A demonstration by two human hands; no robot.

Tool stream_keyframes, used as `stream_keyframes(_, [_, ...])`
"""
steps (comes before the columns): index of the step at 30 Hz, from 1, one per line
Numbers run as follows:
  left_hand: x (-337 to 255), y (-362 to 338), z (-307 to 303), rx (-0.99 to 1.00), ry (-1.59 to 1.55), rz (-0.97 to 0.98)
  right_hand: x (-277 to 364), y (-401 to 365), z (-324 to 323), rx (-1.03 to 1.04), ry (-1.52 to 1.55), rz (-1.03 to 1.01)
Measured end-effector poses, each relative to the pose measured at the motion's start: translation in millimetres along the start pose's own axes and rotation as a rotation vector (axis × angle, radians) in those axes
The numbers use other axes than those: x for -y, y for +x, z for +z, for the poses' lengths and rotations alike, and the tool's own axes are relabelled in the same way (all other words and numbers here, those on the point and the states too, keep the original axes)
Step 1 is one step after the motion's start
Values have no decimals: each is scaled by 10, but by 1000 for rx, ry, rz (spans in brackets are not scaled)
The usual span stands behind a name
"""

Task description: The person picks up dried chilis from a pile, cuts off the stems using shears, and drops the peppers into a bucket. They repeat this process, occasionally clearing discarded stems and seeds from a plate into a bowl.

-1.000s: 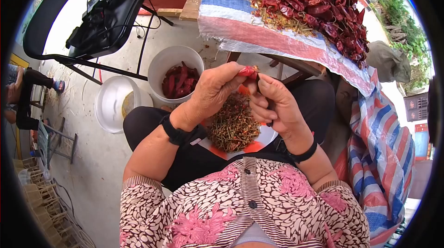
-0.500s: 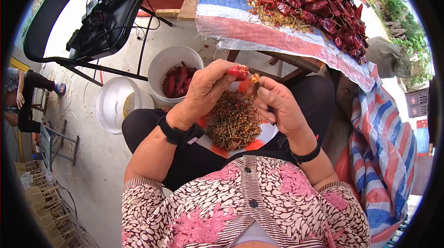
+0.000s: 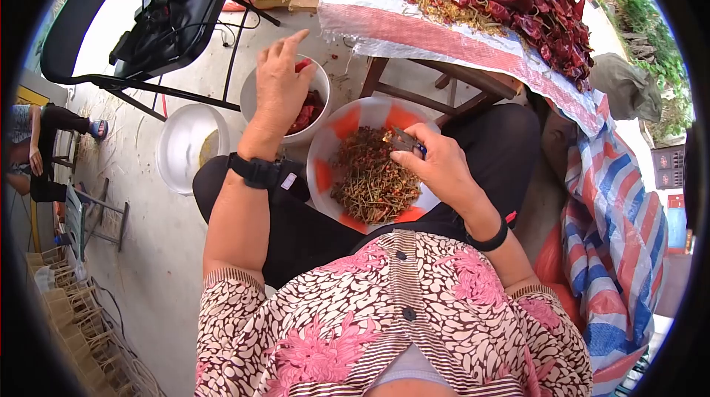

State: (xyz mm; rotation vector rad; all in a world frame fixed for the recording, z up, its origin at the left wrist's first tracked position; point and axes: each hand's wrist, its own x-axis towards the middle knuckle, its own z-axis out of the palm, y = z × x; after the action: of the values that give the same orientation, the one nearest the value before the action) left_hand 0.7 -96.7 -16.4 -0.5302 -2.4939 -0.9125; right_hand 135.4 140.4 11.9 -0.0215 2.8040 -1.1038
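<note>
Above the white bucket (image 3: 248, 93) my left hand (image 3: 279, 86) is raised with its fingers apart, and a red chili (image 3: 302, 65) shows just beside the fingers, over the bucket. Red chilies (image 3: 310, 112) lie inside that bucket. My right hand (image 3: 436, 160) is closed round small scissors (image 3: 407, 141), with a yellowish stem bit (image 3: 389, 138) at their tips. Both are over an orange and white basin (image 3: 362, 112) on my lap. The basin holds a heap of stems and seeds (image 3: 377, 190).
Dried red chilies (image 3: 510, 5) are heaped on a striped sheet (image 3: 421, 34) over a table. A white tub (image 3: 185, 149) stands left of the bucket. A black folding chair (image 3: 170, 34) holds a bag and cables. Another person (image 3: 44, 145) sits at far left.
My left hand has moved up and left, from the chili held near my right hand to above the bucket, and opened. My right hand has lowered slightly; the scissors now show.
</note>
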Motion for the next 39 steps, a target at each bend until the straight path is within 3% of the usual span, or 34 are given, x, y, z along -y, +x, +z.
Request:
stream_keyframes(4, [-257, -185, 103, 265, -440, 29, -122, 4, 90, -97, -235, -82])
stream_keyframes(6, [-480, -236, 148, 346, -314, 323, -141, 6, 89, 0, -278, -38])
stream_keyframes(7, [-553, -292, 183, 451, -351, 357, -145, 16, 88, 47, -300, -19])
stream_keyframes(11, [-679, -450, 383, 493, -322, 483, -53, 44, 81, 88, -339, 49])
stream_keyframes(28, [-552, -502, 600, 590, -374, 467, -83, 25, -23, 144, -226, 177])
stream_keyframes(37, [-534, -543, 592, 601, -313, 412, -95, 34, -112, 218, -349, 186])
stream_keyframes(39, [-474, -510, 602, 582, -252, 392, -138, 43, -183, 98, -269, 128])
